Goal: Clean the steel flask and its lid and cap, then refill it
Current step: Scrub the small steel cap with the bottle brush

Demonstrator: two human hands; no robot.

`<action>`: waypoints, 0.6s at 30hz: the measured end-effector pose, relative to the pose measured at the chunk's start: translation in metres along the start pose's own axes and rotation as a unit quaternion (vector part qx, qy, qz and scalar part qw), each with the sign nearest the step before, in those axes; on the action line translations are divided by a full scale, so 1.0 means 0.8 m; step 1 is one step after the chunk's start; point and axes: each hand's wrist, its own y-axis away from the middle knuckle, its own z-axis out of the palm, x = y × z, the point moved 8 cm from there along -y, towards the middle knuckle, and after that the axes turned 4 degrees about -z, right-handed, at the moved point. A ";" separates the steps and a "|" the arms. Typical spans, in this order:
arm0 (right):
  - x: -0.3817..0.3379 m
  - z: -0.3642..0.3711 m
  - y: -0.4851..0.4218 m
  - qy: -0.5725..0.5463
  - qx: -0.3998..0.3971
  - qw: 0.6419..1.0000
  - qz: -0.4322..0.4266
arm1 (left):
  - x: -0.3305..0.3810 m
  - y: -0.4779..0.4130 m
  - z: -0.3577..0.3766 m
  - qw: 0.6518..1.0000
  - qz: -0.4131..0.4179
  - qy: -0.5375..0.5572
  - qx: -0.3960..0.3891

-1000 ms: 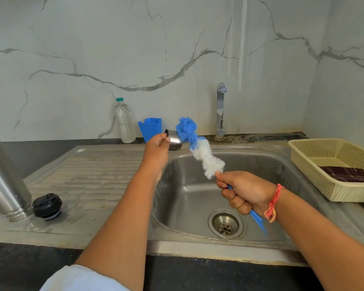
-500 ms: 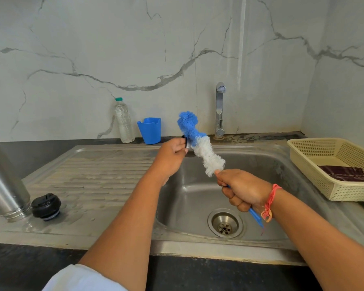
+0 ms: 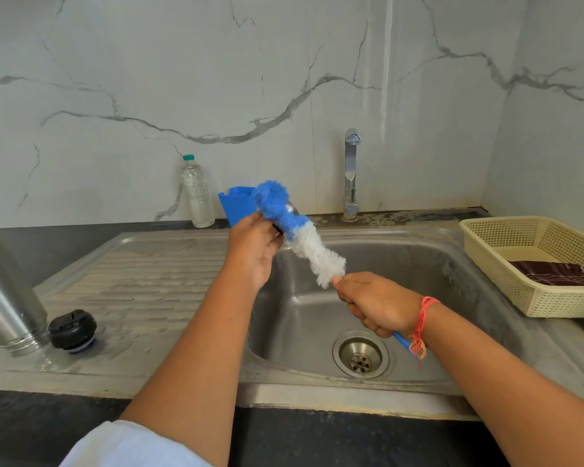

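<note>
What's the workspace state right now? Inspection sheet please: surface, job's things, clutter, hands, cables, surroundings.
Surface: wet stainless-steel drainboard left of the sink basin.
Job's things: tall steel flask stands mouth-down on the drainboard; round black lid beside it; small steel cap, mostly hidden by bristles, in the left hand; blue-and-white bristle bottle brush against it.
Clutter: clear plastic water bottle and blue plastic cup at the wall; cream perforated plastic basket holding a dark cloth, right of the basin.
Hands: left hand grips the cap; right hand grips the brush handle.
Cables: nothing seen.
Surroundings: white marble-veined wall, chrome tap, dark countertop.
</note>
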 end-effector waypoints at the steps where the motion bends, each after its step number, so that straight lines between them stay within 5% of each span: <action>1: -0.002 0.000 0.000 0.026 0.002 1.000 -0.012 | 0.001 -0.004 -0.007 0.998 -0.014 0.055 0.014; 4: -0.012 -0.004 -0.003 0.118 0.019 0.991 -0.054 | 0.000 -0.011 -0.027 0.976 -0.044 0.204 0.056; 9: -0.015 -0.005 -0.004 0.159 0.026 0.984 -0.071 | 0.001 -0.011 -0.041 0.958 -0.047 0.268 0.092; 18: 0.006 -0.001 -0.004 -0.040 0.006 0.999 0.005 | 0.005 -0.009 -0.027 0.958 -0.060 0.278 0.046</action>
